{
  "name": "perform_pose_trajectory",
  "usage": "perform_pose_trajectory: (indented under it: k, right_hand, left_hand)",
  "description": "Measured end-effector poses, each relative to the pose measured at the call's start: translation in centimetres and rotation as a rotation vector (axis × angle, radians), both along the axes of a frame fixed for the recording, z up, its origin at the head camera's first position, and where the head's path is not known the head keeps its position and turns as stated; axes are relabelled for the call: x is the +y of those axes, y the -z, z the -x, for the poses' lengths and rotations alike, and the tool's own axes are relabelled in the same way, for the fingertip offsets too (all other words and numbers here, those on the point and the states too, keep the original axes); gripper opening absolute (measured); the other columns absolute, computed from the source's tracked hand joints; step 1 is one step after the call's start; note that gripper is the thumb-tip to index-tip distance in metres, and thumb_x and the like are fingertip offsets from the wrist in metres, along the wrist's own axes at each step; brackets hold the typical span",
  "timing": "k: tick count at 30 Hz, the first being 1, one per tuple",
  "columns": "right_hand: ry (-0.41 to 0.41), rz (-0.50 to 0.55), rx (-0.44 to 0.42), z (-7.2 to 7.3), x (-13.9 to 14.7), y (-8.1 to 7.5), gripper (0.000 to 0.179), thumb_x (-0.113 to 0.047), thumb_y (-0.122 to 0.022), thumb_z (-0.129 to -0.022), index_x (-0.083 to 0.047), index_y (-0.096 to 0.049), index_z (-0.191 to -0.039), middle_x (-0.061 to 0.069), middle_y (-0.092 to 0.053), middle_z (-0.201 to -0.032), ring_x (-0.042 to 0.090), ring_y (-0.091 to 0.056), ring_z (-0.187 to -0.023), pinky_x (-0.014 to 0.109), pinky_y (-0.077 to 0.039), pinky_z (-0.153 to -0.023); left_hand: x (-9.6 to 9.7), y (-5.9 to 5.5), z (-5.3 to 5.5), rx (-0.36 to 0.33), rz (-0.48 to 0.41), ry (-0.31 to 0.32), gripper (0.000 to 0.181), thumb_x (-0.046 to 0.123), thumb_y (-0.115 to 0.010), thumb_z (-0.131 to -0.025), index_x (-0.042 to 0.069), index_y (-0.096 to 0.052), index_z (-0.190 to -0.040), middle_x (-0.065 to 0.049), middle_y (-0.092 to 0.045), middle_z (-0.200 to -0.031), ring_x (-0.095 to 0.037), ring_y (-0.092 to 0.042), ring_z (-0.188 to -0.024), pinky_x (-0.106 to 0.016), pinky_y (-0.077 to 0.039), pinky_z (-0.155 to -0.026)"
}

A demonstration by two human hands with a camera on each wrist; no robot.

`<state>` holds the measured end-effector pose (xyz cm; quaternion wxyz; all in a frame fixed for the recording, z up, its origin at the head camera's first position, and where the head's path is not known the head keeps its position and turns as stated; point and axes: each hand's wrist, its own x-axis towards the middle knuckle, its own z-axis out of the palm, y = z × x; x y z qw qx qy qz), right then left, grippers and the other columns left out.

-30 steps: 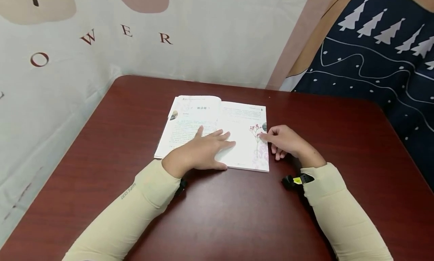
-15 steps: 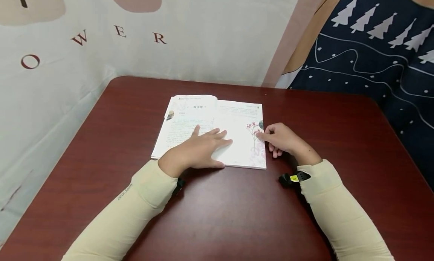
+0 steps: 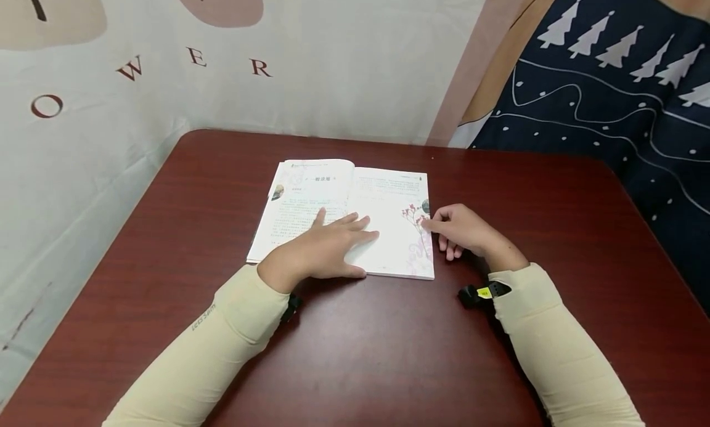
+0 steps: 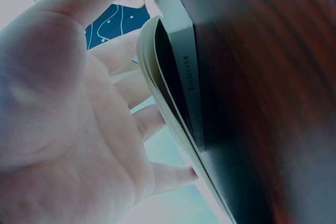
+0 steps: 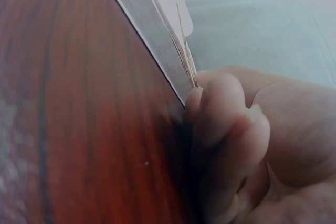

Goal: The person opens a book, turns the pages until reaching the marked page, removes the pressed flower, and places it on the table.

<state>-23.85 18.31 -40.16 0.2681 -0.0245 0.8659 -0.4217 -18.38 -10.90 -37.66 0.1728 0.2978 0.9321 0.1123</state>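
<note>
An open book (image 3: 383,193) lies on the table, its left page printed with text and its right page with a red flower drawing. Across the lower middle of the book my left hand (image 3: 327,248) rests with fingers spread, the thumb at the bottom edge. In the left wrist view, that palm (image 4: 68,129) faces the book's spine end, where the pages (image 4: 157,85) arch up. My right hand (image 3: 468,233) pinches the right page's outer edge between thumb and index finger. The right wrist view shows its other fingers (image 5: 226,114) curled beside the page edges (image 5: 184,59).
The dark red wooden table (image 3: 360,353) surrounds the book. A pale curtain (image 3: 355,63) with letters hangs behind it, and a navy cloth (image 3: 599,106) with white trees is at the right. A black wrist device (image 3: 471,296) sits under the right sleeve.
The flower drawing on the right page now looks slanted, as the page bends slightly at my right fingers. The head view has shifted a little; my left hand stays on the book.
</note>
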Motion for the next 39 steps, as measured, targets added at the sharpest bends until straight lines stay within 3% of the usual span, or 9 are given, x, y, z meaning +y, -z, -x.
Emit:
perform_pose_trajectory:
  k: [10, 23, 39]
  right_hand:
    - [0.031, -0.023, 0.007, -0.12, -0.23, 0.28, 0.041, -0.04, -0.068, -0.094, -0.005, -0.052, -0.082, 0.007, -0.057, -0.055, 0.021, -0.062, -0.042, 0.031, -0.052, -0.044]
    - [0.036, -0.011, 0.004, -0.26, -0.16, 0.08, 0.039, -0.033, -0.068, -0.095, -0.004, -0.048, -0.111, 0.008, -0.059, -0.059, 0.018, -0.06, -0.041, 0.029, -0.051, -0.043]
    - [0.024, 0.018, 0.005, -0.06, 0.13, 0.59, 0.036, -0.034, -0.07, -0.094, -0.003, -0.053, -0.1, 0.007, -0.058, -0.061, 0.017, -0.059, -0.042, 0.028, -0.05, -0.043]
  left_hand:
    - [0.12, -0.03, -0.05, 0.0, -0.006, -0.001, 0.076, 0.048, -0.074, -0.087, 0.028, -0.042, -0.153, -0.003, -0.028, -0.165, -0.024, -0.02, -0.156, -0.073, -0.004, -0.117]
    - [0.24, 0.09, 0.0, -0.004, -0.004, 0.002, 0.076, 0.048, -0.074, -0.087, 0.028, -0.042, -0.153, -0.002, -0.027, -0.165, -0.023, -0.02, -0.156, -0.073, -0.004, -0.117]
    - [0.11, 0.4, -0.02, 0.005, -0.006, -0.004, 0.076, 0.048, -0.074, -0.087, 0.029, -0.041, -0.154, -0.002, -0.027, -0.166, -0.023, -0.02, -0.156, -0.072, -0.003, -0.117]
